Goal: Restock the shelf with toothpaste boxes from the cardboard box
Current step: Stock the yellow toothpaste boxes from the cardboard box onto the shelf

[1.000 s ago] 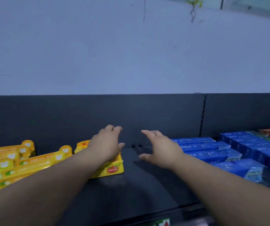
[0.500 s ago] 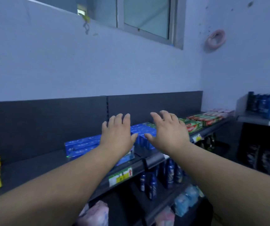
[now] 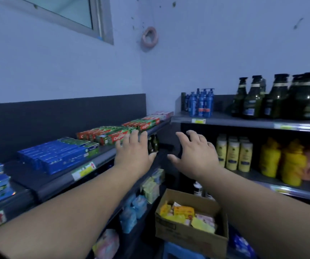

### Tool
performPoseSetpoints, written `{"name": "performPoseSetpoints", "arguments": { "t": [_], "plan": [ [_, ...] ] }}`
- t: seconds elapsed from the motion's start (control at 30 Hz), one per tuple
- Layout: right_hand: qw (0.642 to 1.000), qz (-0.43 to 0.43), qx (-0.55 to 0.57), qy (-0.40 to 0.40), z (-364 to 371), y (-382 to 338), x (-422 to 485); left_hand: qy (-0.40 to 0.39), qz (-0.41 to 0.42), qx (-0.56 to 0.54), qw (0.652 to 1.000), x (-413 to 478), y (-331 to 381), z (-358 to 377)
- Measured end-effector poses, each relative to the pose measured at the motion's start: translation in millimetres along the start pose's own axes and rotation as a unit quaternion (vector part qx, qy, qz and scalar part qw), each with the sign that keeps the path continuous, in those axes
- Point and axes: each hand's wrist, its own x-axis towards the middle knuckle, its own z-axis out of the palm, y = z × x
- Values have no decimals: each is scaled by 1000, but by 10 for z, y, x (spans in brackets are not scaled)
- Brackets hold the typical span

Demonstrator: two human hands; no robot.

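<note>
Both arms reach forward in mid-air, palms down, and hold nothing. My left hand point(image 3: 134, 152) hovers with spread fingers just off the front edge of the dark shelf point(image 3: 101, 159). My right hand point(image 3: 195, 154) hangs beside it, fingers relaxed, above the open cardboard box point(image 3: 189, 234) on a blue stool at lower centre. Yellow toothpaste boxes point(image 3: 183, 212) and other small packs lie loose inside that box. On the shelf lie rows of blue toothpaste boxes point(image 3: 57, 156) and red and green ones point(image 3: 113, 136).
A second shelf unit on the right carries dark green bottles point(image 3: 274, 98), blue pump bottles point(image 3: 201, 102) and, lower down, yellow bottles point(image 3: 234, 156). Small packets point(image 3: 144, 195) fill the lower shelves under my left arm. A window sits high on the left wall.
The view has swung right and down, from the yellow boxes on the left past the blue ones. The cardboard box has come into sight. Both hands stay held out and hold nothing.
</note>
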Motion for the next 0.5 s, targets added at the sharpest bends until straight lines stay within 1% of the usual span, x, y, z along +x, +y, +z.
{"name": "performPoseSetpoints", "arguments": {
  "t": [0.1,0.27,0.5],
  "plan": [
    [999,39,-10,7,70,362,16,-13,33,-17,999,171,342,190],
    [996,80,-24,12,285,706,142,-36,74,-56,995,484,650,511],
    [991,118,-64,20,835,937,656,9,144,-102,984,1108,725,1188]
  ]
}}
